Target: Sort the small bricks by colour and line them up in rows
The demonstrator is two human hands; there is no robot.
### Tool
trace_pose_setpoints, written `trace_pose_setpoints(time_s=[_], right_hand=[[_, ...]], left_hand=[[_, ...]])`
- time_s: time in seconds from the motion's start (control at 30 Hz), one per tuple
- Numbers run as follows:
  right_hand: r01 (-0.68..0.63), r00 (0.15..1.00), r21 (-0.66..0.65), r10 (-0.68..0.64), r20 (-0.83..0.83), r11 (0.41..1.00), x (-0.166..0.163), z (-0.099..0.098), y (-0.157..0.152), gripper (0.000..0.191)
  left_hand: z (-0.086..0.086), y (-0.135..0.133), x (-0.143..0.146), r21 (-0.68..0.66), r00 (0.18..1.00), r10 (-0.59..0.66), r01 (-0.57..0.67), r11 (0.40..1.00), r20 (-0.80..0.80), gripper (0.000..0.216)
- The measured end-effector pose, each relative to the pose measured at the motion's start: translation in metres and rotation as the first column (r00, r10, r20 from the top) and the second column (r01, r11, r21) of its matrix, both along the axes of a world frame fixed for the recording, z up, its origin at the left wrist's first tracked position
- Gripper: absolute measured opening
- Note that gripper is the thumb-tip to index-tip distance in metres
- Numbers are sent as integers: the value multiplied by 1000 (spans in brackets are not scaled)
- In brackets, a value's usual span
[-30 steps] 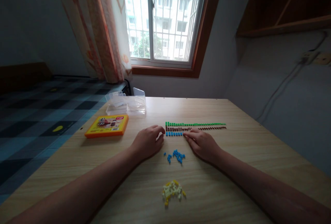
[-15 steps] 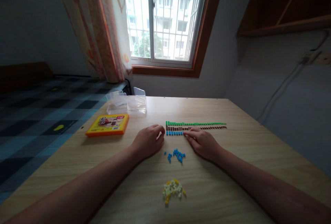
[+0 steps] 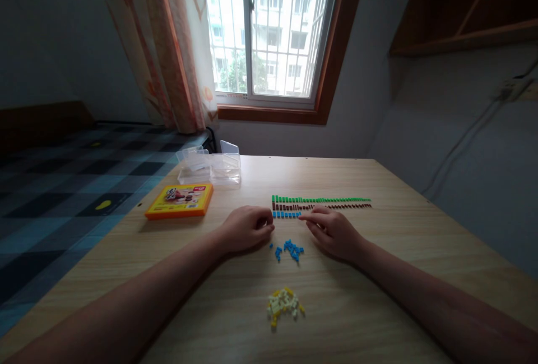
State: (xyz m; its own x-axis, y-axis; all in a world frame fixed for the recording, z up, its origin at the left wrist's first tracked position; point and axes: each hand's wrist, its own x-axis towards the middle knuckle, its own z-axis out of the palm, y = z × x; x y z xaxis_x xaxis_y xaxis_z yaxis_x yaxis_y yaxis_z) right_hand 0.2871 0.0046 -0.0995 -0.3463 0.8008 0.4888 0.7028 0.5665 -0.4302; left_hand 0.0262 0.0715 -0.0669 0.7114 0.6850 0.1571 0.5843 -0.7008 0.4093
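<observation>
My left hand [image 3: 251, 228] rests on the table by the left end of a short row of blue bricks [image 3: 286, 215], its fingers curled; whether anything is inside them is hidden. At the row's right end, the index fingertip of my right hand [image 3: 330, 229] touches or nearly touches the last blue brick, with the finger stretched out. Behind that row run a longer row of brown bricks [image 3: 286, 207] and a row of green bricks [image 3: 290, 200]. A loose pile of blue bricks [image 3: 293, 250] lies between my forearms, and nearer to me is a pile of pale and yellow bricks [image 3: 283, 302].
A yellow and orange box [image 3: 180, 201] with a printed lid lies on the left of the wooden table [image 3: 235, 308]. Clear plastic containers [image 3: 210, 169] stand behind it at the far edge. A bed with a checked cover [image 3: 109, 168] adjoins the left side.
The whole view has shifted slightly to the right and up. My left hand sits a touch closer to the blue row's left end; the right fingertip stays at its right end.
</observation>
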Motion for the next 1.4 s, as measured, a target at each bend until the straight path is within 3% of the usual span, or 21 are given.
trace_pose_setpoints(time_s=[0.13, 0.37, 0.73, 1.17, 1.4], right_hand=[[-129, 992, 12, 129, -6, 992, -4, 5, -6, 28], [-275, 959, -3, 274, 70, 962, -8, 12, -13, 28], [-285, 954, -13, 285, 95, 958, -7, 12, -14, 26], [-266, 962, 33, 263, 69, 963, -7, 11, -12, 25], [-293, 956, 79, 290, 46, 953, -5, 8, -9, 23]], left_hand=[[3, -1, -2, -36, 995, -97, 95, 995, -33, 18], [2, 0, -4, -10, 987, -141, 141, 990, -73, 24], [7, 1, -5, -69, 974, -210, 204, 977, -85, 30], [9, -8, 5, -16, 983, -51, 49, 999, -179, 31], [4, -3, 2, -26, 981, -64, 60, 998, -181, 30]])
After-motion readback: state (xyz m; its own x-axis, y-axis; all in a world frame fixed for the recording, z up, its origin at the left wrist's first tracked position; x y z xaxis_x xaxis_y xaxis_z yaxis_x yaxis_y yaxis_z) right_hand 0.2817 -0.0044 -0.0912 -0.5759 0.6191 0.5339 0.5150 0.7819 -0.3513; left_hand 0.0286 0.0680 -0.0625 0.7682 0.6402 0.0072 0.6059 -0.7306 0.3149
